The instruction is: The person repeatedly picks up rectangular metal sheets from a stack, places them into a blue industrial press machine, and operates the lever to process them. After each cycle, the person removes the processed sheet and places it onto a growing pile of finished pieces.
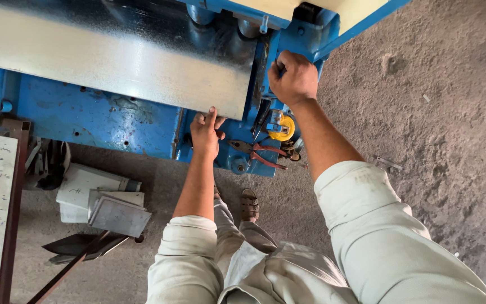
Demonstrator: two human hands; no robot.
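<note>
The left hand (pixel 205 134) rests on the near edge of the metal sheet (pixel 113 62), fingers (pixel 211 116) pressed flat and released rather than clenched, apparently to steady the sheet where it lies across the blue machine (pixel 97 115). The right hand (pixel 293 77) is farther off, clenched round a dark handle (pixel 278 66) at the machine's right end. Just near of it lie a yellow tape measure (pixel 281 127) and red-handled pliers (pixel 262 153), within easy reach. Sheet offcuts (pixel 105 204) sit on the floor (pixel 423 112) at the left.
</note>
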